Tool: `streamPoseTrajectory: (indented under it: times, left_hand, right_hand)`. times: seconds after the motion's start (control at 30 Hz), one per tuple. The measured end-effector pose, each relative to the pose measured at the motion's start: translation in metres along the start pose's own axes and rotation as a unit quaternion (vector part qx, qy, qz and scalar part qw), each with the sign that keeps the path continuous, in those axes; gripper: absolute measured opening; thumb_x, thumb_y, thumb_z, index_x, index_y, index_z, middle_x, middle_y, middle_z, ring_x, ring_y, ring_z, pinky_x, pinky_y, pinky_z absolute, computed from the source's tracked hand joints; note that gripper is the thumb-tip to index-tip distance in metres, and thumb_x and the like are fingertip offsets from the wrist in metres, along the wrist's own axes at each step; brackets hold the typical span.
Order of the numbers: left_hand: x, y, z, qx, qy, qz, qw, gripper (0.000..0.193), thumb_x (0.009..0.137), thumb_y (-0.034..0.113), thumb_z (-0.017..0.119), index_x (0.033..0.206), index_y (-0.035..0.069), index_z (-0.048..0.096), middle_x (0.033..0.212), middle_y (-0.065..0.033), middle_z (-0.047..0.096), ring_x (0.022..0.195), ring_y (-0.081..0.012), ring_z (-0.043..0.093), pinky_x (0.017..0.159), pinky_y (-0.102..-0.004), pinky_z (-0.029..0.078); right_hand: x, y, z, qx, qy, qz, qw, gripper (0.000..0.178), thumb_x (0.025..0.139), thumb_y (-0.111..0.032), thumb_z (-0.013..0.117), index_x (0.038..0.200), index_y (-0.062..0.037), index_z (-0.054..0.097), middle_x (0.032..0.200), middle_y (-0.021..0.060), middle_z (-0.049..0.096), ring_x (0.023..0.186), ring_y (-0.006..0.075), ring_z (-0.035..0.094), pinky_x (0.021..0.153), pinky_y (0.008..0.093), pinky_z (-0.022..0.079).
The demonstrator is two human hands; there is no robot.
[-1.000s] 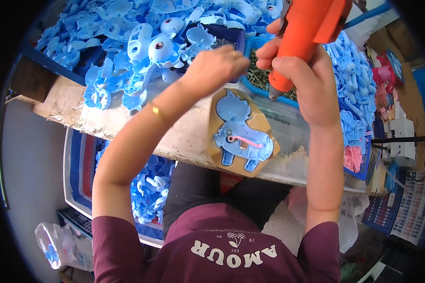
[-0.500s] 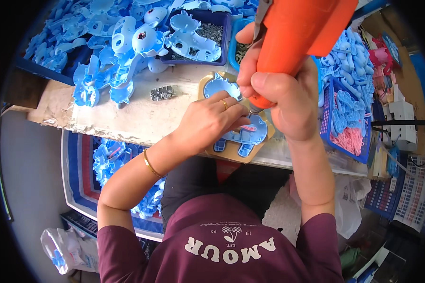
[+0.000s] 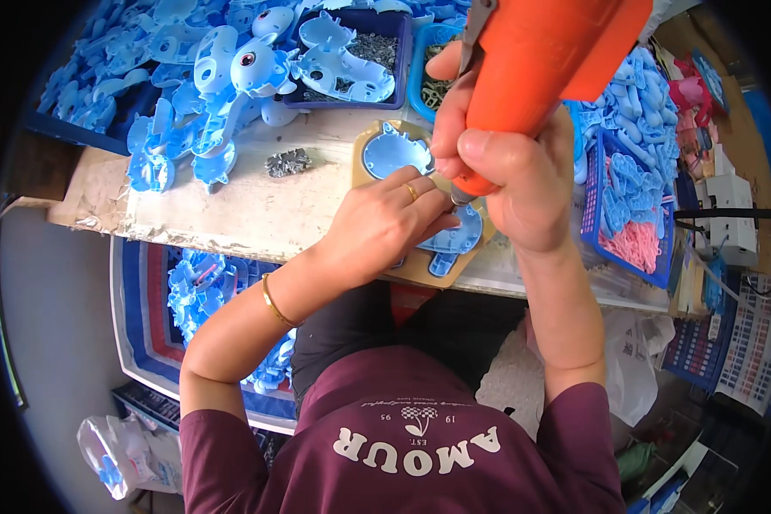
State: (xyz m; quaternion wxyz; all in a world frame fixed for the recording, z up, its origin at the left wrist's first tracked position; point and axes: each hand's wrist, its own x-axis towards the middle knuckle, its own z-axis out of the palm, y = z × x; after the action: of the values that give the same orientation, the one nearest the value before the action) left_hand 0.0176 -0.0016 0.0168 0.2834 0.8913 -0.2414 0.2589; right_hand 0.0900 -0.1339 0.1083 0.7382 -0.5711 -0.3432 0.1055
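Note:
My right hand is wrapped around an orange power screwdriver held tip down. Its metal tip meets the fingertips of my left hand, which are drawn together over a light blue plastic toy shell half. Whatever those fingers pinch is hidden beneath them. The shell lies hollow side up in a tan, shaped holder near the table's front edge. My left hand covers the shell's middle, while its rounded upper part and a lower leg stay visible.
A cluster of dark screws lies on the worn table to the left. Blue toy parts pile up behind it. A dark blue bin and a light blue basket hold small hardware. At right, a blue basket holds blue and pink pieces.
My left hand has shifted slightly down over the shell and hides more of its lower part, including a pink piece seen before. My right hand keeps the screwdriver at nearly the same spot.

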Motion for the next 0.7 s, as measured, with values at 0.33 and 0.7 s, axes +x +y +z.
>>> streamPoseTrajectory:
  times: [0.33, 0.7]
  left_hand:
    - [-0.006, 0.008, -0.003, 0.033, -0.06, -0.039, 0.997, 0.036, 0.081, 0.032, 0.078, 0.105, 0.008, 0.065, 0.102, -0.0044, 0.065, 0.099, -0.0239, 0.063, 0.083, -0.0348, 0.054]
    - [-0.018, 0.006, 0.006, 0.065, -0.082, -0.003, 0.995, 0.038, 0.075, 0.033, 0.08, 0.103, 0.009, 0.069, 0.117, -0.0042, 0.061, 0.112, -0.0237, 0.058, 0.097, -0.0372, 0.048]
  right_hand:
    - [-0.019, 0.014, -0.01, -0.053, 0.02, 0.011, 0.998, 0.034, 0.087, -0.003, 0.068, 0.119, 0.0053, 0.059, 0.074, 0.0029, 0.061, 0.056, 0.0068, 0.054, 0.052, 0.0222, 0.044]
    - [-0.03, 0.036, -0.024, -0.032, 0.054, 0.044, 0.997, 0.03, 0.089, -0.005, 0.066, 0.116, 0.0048, 0.058, 0.078, 0.0038, 0.061, 0.061, 0.0081, 0.056, 0.053, 0.0223, 0.044]
